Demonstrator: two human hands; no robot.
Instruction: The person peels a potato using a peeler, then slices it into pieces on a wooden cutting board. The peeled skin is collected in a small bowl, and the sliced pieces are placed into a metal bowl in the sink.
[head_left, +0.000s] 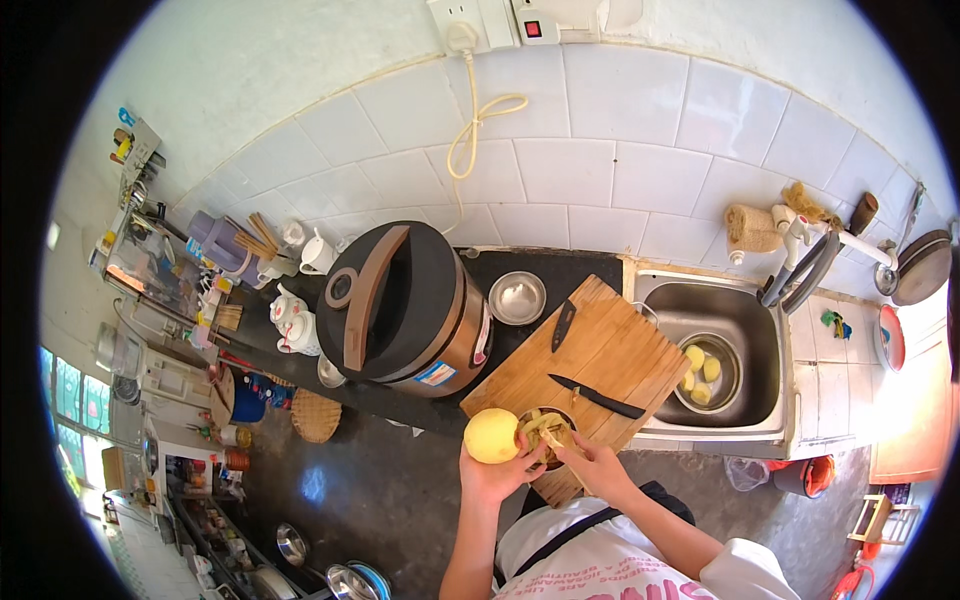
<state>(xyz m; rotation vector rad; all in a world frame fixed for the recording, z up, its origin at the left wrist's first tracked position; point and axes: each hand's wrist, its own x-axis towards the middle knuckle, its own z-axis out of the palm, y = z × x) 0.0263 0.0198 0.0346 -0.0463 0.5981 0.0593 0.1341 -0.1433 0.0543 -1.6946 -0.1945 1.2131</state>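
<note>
My left hand holds a large peeled potato at the near edge of a wooden cutting board. Close beside it, the fingers of my right hand grip a small pale object; its exact kind is not clear. Beneath both hands is a bowl of peelings, partly covered by my fingers. A black-handled knife lies on the board, its dark blade towards the left. Farther back on the board rests a short black knife or sheath.
Right of the board, a steel sink holds a metal bowl with several peeled potatoes. A faucet overhangs it. A large lidded cooker stands left on the black counter, near an empty-looking steel bowl and white teapots.
</note>
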